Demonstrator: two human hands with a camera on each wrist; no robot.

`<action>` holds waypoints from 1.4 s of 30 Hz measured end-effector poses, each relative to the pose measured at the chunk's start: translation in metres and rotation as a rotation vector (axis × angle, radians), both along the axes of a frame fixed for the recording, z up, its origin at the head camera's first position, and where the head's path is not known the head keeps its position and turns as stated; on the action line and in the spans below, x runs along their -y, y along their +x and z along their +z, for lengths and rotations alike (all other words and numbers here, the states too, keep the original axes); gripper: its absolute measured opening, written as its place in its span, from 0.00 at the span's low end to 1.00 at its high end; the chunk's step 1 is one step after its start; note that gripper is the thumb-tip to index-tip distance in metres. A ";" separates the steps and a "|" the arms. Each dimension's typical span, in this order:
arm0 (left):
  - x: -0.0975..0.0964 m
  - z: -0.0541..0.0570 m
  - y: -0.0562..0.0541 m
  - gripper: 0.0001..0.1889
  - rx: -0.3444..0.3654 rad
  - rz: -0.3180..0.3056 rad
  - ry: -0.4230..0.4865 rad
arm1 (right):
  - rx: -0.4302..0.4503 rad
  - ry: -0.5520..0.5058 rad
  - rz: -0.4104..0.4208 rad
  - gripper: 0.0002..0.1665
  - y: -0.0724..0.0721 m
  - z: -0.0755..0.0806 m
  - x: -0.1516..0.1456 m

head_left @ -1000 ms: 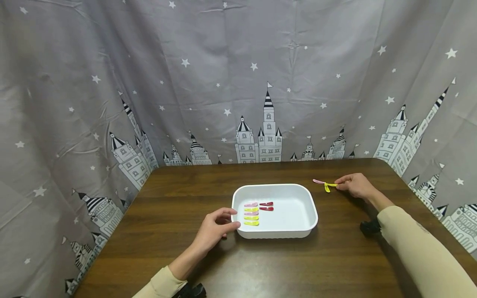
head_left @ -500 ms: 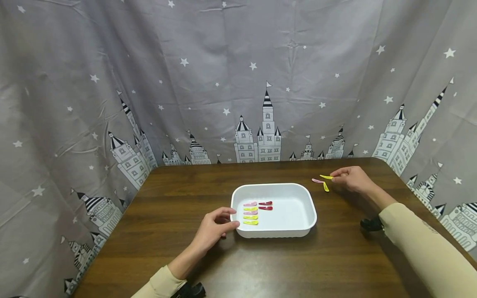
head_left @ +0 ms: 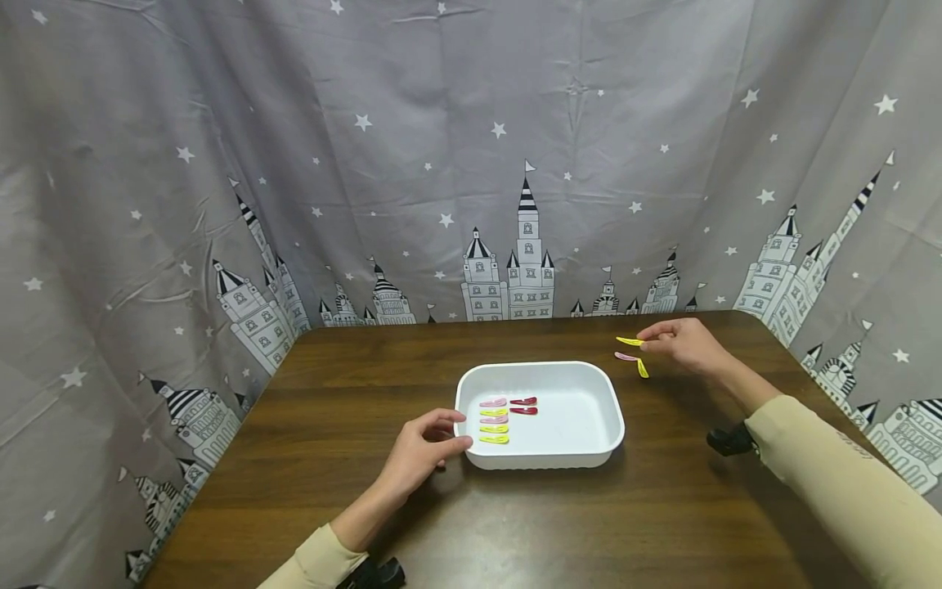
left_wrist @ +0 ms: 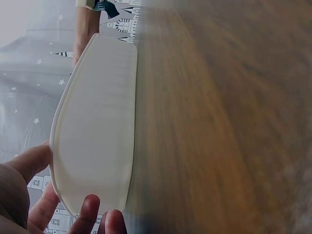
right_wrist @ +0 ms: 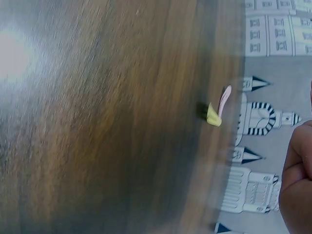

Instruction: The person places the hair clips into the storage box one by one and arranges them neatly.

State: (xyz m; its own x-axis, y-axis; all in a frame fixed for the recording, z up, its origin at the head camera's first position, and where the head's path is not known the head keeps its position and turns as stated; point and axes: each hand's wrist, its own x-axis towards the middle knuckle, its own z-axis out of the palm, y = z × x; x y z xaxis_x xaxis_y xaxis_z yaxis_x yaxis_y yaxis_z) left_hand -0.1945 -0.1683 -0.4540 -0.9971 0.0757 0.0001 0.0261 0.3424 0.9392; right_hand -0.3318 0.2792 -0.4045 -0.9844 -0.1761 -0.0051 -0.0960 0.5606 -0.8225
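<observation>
My right hand (head_left: 684,342) pinches a yellow snap hair clip (head_left: 629,341) above the table's far right part. Below it a pink hair clip (head_left: 625,357) and another yellow hair clip (head_left: 643,368) lie on the wood, ends close together. The right wrist view shows this pair too, but only the edge of the hand (right_wrist: 298,170); the held clip is out of sight there. My left hand (head_left: 423,450) grips the left end of a white tray (head_left: 545,462), thumb and fingers at its rim. Inside, pink and yellow clips form a column, with two red clips (head_left: 524,406) beside it.
The brown wooden table (head_left: 353,376) ends at a grey curtain (head_left: 412,164) printed with castles and stars. Each wrist wears a black device, such as the right one (head_left: 730,440). The tray's right part is bare white.
My right hand has lifted the yellow hair clip off the other two and carried it left and away from me. The left hand and tray keep their place.
</observation>
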 end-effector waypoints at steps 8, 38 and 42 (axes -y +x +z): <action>0.001 -0.001 -0.001 0.21 -0.001 -0.008 -0.001 | 0.011 -0.044 0.056 0.20 0.004 0.007 0.014; 0.000 0.001 0.000 0.21 0.003 -0.005 -0.006 | 0.073 -0.031 0.142 0.15 0.027 0.012 0.078; 0.000 0.001 0.001 0.21 0.004 -0.005 -0.007 | 0.089 -0.047 0.142 0.14 0.030 0.011 0.084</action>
State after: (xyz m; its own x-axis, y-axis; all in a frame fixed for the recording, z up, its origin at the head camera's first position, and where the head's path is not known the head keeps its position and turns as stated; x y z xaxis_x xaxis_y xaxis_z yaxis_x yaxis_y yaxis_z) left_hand -0.1938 -0.1684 -0.4530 -0.9967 0.0810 -0.0046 0.0240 0.3490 0.9368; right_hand -0.3022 0.1949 -0.3938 -0.9456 -0.3155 -0.0797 -0.0970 0.5070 -0.8565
